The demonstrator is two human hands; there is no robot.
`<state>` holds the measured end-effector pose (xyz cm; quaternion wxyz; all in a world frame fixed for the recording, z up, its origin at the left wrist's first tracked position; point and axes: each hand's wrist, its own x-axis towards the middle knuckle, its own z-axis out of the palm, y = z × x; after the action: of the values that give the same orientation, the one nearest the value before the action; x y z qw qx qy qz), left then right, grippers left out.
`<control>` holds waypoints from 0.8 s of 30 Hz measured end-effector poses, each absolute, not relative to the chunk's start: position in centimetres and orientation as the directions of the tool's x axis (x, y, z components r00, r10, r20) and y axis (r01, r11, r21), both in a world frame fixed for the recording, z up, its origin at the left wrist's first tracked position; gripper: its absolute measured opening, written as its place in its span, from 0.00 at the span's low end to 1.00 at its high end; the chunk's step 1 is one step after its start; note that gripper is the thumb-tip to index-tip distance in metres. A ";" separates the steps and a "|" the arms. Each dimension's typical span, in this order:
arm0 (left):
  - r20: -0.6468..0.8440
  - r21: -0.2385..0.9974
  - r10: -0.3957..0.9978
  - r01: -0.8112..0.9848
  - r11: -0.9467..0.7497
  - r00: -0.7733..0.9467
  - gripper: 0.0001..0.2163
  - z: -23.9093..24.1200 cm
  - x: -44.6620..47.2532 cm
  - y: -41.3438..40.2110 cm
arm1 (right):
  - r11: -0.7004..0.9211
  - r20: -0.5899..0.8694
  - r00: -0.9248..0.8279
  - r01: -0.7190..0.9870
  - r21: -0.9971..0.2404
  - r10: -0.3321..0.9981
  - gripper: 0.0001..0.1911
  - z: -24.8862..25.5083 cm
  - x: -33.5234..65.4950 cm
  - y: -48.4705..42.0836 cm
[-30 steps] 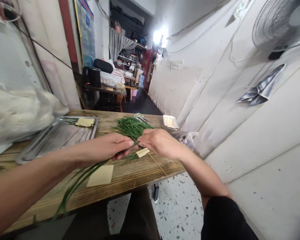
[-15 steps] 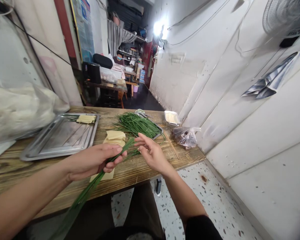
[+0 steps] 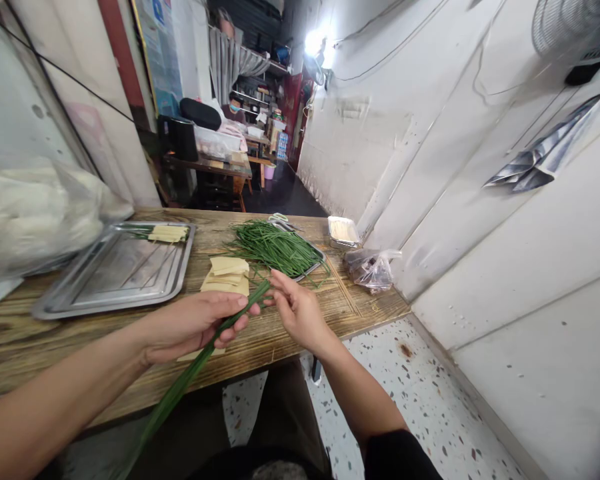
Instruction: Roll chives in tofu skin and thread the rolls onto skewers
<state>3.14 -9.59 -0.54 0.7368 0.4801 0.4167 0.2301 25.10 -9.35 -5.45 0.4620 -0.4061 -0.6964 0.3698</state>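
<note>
My left hand (image 3: 195, 323) is closed around a bundle of long green chive stalks (image 3: 180, 390) that trails down past the table's front edge. My right hand (image 3: 293, 307) pinches the upper tips of the same stalks near the left hand's fingers. Under my left hand lies a flat yellow tofu sheet (image 3: 200, 350). A small stack of tofu sheets (image 3: 227, 273) sits just beyond the hands. Behind it a heap of loose chives (image 3: 275, 247) rests on a small metal tray.
A large steel tray (image 3: 115, 273) at left holds one rolled tofu-and-chive piece (image 3: 167, 233). Bamboo skewers (image 3: 343, 283), a plastic bag (image 3: 373, 267) and a small foil container (image 3: 343, 232) lie at the table's right end. A seated person works far back.
My right hand let go of a small rolled piece near the skewer and came back toward me to pinch the chive tips. The left hand has drawn the bundle nearer. The view has tilted down.
</note>
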 end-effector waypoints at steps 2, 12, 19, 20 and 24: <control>-0.397 0.894 0.745 0.041 0.446 0.536 0.22 -0.6 3.1 -9.5 | 0.368 0.325 -0.217 0.198 -0.909 0.920 0.25 -5.7 24.9 -9.3; -0.390 0.897 0.740 0.044 0.440 0.549 0.20 0.2 3.3 -10.0 | 0.422 0.360 -0.223 0.408 -0.810 0.906 0.20 -4.6 25.0 -9.4; -0.288 0.958 0.809 0.172 0.231 0.512 0.22 -0.8 2.9 -9.3 | 0.614 0.376 -0.569 0.789 -0.001 0.731 0.13 0.0 23.3 -11.6; -0.271 0.961 0.810 0.200 0.194 0.519 0.24 -1.0 3.0 -9.1 | 0.636 0.313 -0.617 0.770 0.051 0.722 0.13 0.3 22.7 -11.5; -0.286 0.928 0.790 0.363 0.087 0.543 0.25 -1.3 3.2 -8.9 | 0.709 0.065 -0.714 0.700 0.089 0.697 0.11 0.7 21.0 -10.6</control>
<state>3.15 -8.87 -1.28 0.5895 0.6510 0.4426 0.1808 21.05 -10.56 0.73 0.0134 -0.3778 -0.9243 -0.0534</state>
